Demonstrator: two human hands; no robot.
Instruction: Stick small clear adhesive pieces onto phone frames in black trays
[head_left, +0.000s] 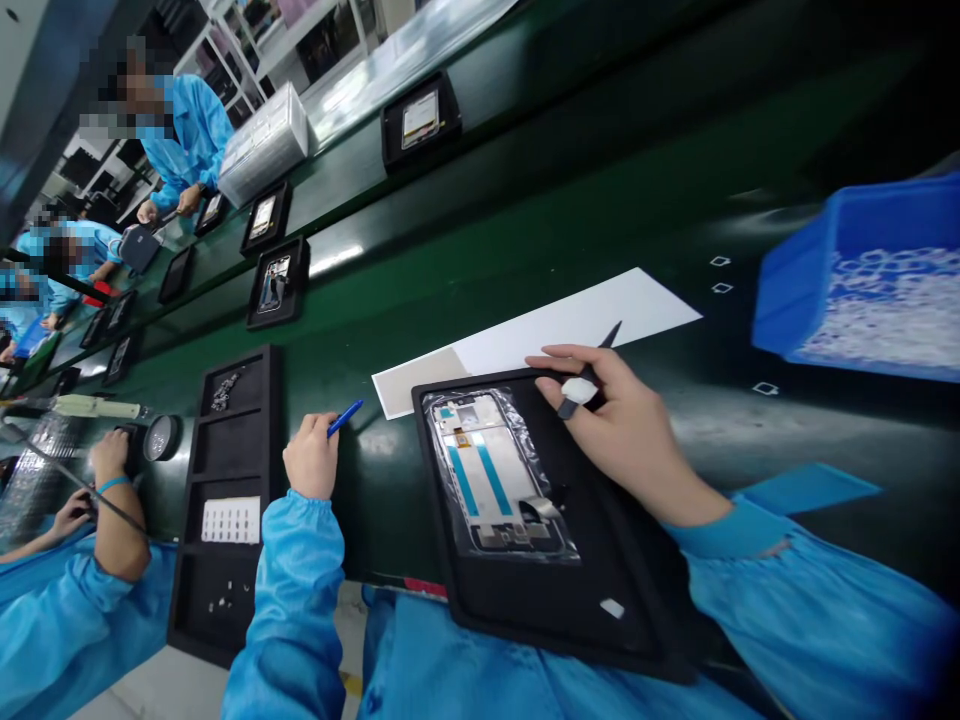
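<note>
My left hand (311, 455) is closed around a blue pen-like tool (344, 418), its tip sticking out up and to the right, just left of a black foam tray (600, 580). In the tray lies a phone frame (491, 470) under clear film, with two blue strips on it. My right hand (626, 425) rests on the tray's upper right edge and grips black tweezers (592, 375) with a small white piece (579, 390) against the fingers.
A white sheet (555, 325) lies behind the tray on the green belt. A blue bin (862, 275) of white parts stands at the right. A black compartment tray (229, 500) sits to the left. Co-workers in blue coats work along the line, with more black trays.
</note>
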